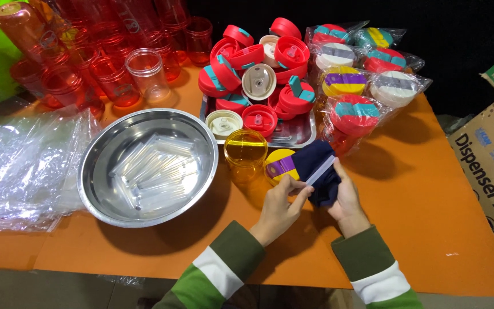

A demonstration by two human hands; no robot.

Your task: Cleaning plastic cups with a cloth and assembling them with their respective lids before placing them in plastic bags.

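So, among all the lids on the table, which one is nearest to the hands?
The yellow lid with a purple flap, lying alone on the orange table beside the left hand. The red and cream lids sit farther back, in the metal tray.

Head-worn view, steeply down, close

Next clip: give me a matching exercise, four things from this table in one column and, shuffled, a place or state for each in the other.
Things:
1. steel bowl
2. yellow tumbler
3. metal tray
4. dark blue cloth

Places or states:
A. piled with red and cream lids
B. held in both hands, left hand and right hand, with a clear straw across it
C. holds clear straws
D. stands open between the bowl and a yellow and purple lid

Pairs: 1-C, 2-D, 3-A, 4-B
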